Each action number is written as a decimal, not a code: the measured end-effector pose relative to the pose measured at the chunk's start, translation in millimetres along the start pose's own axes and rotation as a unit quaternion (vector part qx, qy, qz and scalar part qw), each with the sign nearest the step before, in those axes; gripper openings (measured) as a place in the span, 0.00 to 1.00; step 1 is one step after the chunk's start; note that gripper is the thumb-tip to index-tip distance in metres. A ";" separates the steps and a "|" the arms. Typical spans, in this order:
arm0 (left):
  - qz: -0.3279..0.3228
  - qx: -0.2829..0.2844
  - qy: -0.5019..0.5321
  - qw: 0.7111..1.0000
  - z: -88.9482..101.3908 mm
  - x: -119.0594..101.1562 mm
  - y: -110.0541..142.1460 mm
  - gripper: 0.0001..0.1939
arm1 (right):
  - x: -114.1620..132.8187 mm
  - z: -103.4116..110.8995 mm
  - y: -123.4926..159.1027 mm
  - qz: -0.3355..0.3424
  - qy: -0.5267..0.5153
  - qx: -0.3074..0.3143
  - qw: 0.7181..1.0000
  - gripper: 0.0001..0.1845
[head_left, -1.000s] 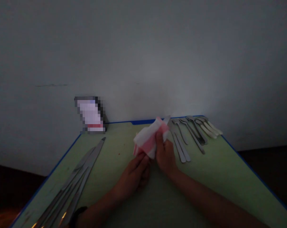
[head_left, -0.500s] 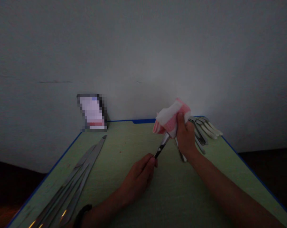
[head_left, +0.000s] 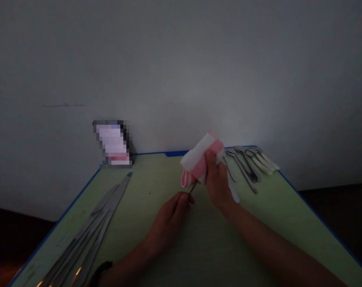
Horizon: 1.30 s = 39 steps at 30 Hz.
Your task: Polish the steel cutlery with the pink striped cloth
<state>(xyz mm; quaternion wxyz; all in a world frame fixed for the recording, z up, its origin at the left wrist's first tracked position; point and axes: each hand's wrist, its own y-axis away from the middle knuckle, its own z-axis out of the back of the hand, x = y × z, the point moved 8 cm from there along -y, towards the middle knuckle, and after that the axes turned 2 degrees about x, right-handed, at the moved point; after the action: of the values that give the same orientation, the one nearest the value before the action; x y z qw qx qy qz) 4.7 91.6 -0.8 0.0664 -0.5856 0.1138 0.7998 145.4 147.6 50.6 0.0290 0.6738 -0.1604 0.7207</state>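
Note:
My left hand (head_left: pixel 170 217) is closed on the handle end of a metal knife (head_left: pixel 193 186), only a short stretch of which shows. My right hand (head_left: pixel 218 181) grips a pink and white cloth (head_left: pixel 200 159) wrapped round the rest of that knife, just above the green table (head_left: pixel 204 247). The blade is hidden inside the cloth.
Several spoons and other cutlery (head_left: pixel 248 163) lie in a row at the table's far right. Several long knives (head_left: pixel 91 231) lie at the near left. A blurred upright object (head_left: pixel 113 143) stands at the back left against the wall. The table has a blue edge (head_left: pixel 318 215).
My right hand with the cloth has slid back down the knife toward my left hand, after having pulled away to the upper right half a second ago. Less of the knife shows now.

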 end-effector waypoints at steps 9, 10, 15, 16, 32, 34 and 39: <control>-0.010 -0.082 -0.070 0.994 14.9 -3.7 -1.8 0.14 | -9.6 -32.4 22.0 0.014 -0.036 0.101 0.994 0.22; -0.020 -0.084 -0.078 0.993 15.9 -5.5 -2.0 0.14 | -8.8 -30.2 19.0 0.007 -0.042 0.096 0.994 0.22; -0.055 -0.058 -0.104 0.991 11.0 -15.2 -0.5 0.13 | 0.9 0.9 -4.9 -0.010 -0.047 0.000 0.999 0.26; -0.054 -0.051 -0.108 0.991 9.0 -15.6 0.2 0.14 | 4.3 8.6 -9.5 -0.006 -0.046 -0.020 0.999 0.26; 0.023 0.030 0.029 0.999 -1.6 2.1 -4.1 0.20 | -8.8 1.4 0.5 -0.022 0.024 -0.017 0.999 0.29; 0.036 0.030 0.054 0.997 -1.1 7.2 -5.5 0.20 | -13.1 -8.5 9.3 -0.025 0.033 0.009 0.999 0.29; 0.065 0.019 0.086 0.994 1.8 20.1 -8.2 0.22 | -20.0 -24.6 21.0 -0.020 0.027 0.072 0.997 0.28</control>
<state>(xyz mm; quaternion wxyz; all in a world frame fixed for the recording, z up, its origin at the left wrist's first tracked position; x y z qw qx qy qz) -1.2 99.5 -20.2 0.0154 -0.6425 0.1715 0.7467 118.2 137.8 25.9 -0.0009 0.6574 -0.0944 0.7476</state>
